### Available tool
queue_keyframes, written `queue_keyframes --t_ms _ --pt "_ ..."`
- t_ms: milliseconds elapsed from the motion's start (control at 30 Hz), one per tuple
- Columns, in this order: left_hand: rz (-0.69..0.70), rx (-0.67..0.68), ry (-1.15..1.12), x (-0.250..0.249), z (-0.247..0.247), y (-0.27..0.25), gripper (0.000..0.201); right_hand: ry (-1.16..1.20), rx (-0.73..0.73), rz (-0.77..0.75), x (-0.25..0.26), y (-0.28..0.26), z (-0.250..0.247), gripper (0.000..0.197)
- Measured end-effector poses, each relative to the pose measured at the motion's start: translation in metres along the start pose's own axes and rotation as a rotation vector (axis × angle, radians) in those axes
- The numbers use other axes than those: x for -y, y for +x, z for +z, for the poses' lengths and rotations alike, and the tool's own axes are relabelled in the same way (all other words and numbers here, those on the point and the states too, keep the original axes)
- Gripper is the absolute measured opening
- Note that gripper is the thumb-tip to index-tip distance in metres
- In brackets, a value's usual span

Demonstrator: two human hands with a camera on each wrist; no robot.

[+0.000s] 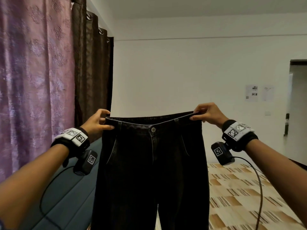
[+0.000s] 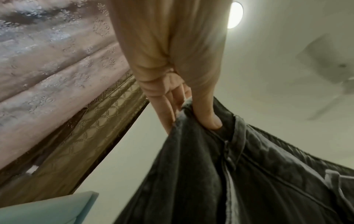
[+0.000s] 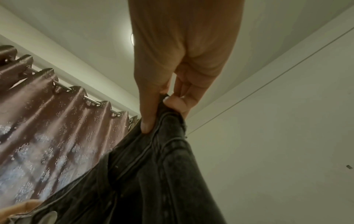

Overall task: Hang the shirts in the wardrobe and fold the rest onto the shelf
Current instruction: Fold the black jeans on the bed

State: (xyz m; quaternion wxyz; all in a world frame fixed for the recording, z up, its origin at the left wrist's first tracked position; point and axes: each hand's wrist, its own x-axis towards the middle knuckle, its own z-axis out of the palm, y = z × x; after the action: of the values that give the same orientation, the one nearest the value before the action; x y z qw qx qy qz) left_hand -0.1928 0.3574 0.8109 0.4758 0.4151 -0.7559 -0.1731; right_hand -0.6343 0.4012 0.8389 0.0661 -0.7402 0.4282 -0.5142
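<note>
a: which way do the black jeans (image 1: pixel 152 171) hang?

b: long axis upright, waistband on top and level, legs dropping out of view, button (image 1: pixel 153 129) facing the person.

a: and the hands?

b: left hand (image 1: pixel 97 122) pinches the waistband's left corner, right hand (image 1: pixel 206 113) pinches the right one, stretching it taut in the air, in front of the white wall (image 1: pixel 182 72), beside the curtains (image 1: pixel 36 72), with the patterned bed (image 1: pixel 245 196) behind.

Purple curtain (image 1: pixel 33 72) beside brown curtain (image 1: pixel 93 72); patterned bedspread (image 1: pixel 240 196) right; papers (image 1: pixel 251 93) on wall.
</note>
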Motion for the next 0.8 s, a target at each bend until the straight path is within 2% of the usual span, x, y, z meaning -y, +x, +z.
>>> queue_keyframes --t_ms 167,267,367,433,500,533,567,600,700,800 --pt "-0.039 0.072 -0.2 -0.003 -0.006 0.001 0.017 0.097 0.025 0.055 0.02 -0.009 -0.011 0.035" --pt "-0.112 0.174 -0.369 0.0 -0.011 0.0 0.02 0.197 0.065 0.05 0.024 -0.018 -0.014 0.024" --pt "-0.209 0.183 -0.367 0.015 -0.007 0.008 0.016 0.246 0.073 0.139 0.016 -0.021 -0.007 0.02" --pt "-0.286 0.129 -0.249 0.026 0.006 0.018 0.011 0.077 0.022 0.244 0.011 -0.017 0.005 0.022" --pt "-0.342 0.072 -0.058 0.024 0.028 0.025 0.011 -0.352 -0.011 0.303 0.012 -0.01 0.023 0.022" --pt "-0.342 0.051 0.012 0.017 0.042 0.027 0.017 -0.55 -0.011 0.296 0.019 -0.01 0.037 0.02" --pt "-0.335 0.049 0.024 0.005 0.057 0.027 0.025 -0.621 0.006 0.29 0.03 -0.01 0.052 0.018" --pt "-0.314 0.068 0.006 -0.009 0.075 0.024 0.029 -0.574 0.043 0.295 0.039 -0.012 0.068 0.018" --pt "-0.235 0.12 -0.105 -0.053 0.126 0.011 0.023 -0.131 0.147 0.352 0.061 -0.01 0.106 0.024" --pt "-0.197 0.06 -0.222 -0.077 0.149 0.007 0.016 0.129 0.114 0.445 0.075 -0.002 0.114 0.019"
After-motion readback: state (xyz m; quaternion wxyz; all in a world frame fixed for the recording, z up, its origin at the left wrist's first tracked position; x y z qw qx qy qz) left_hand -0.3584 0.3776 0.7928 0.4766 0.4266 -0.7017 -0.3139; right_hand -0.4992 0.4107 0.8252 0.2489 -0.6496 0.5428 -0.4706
